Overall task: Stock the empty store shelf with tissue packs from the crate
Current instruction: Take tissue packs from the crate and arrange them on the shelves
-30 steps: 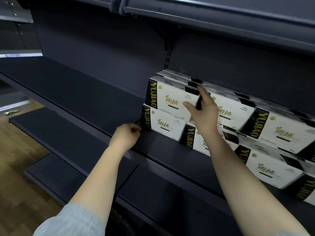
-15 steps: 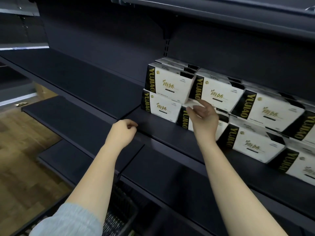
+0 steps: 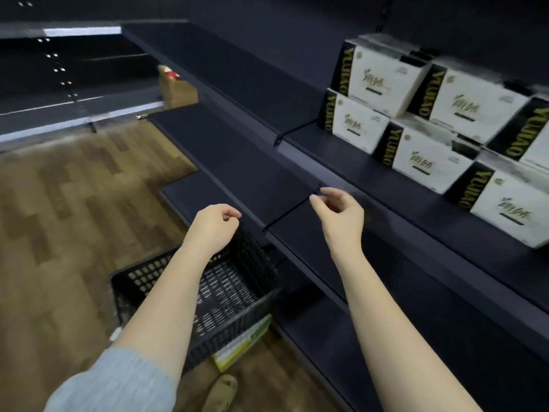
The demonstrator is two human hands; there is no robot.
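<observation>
Both hands hang free in front of the shelving in the head view, and neither holds anything. Our left hand (image 3: 214,226) is above the crate, its fingers curled loosely inward with the fingertips near the thumb. Our right hand (image 3: 338,214) is just to the right of it, a little higher, in front of the edge of a dark shelf (image 3: 371,179); its fingers are also loosely bent, index and thumb close together with nothing between them that we can see. The two hands are apart, not touching each other or any shelf as far as we can tell.

Below our left hand and forearm sits the black mesh crate (image 3: 237,281) on the floor. No packs show in the part of it that we can see, though our forearm covers some of it. A green and white box (image 3: 243,343) lies under the crate's near right corner, and a shoe (image 3: 221,392) shows below that.

Up and to the right of our right hand, well apart from it, the tissue packs (image 3: 427,120) stand on the shelf in two stacked rows, white fronts with black and gold ends, running off the right edge of the view. They are blurred, so we cannot read the fine print.

To the left of both hands lies the wooden floor (image 3: 74,203). Far beyond our left hand a cardboard box (image 3: 176,87) stands at the end of the shelving.
</observation>
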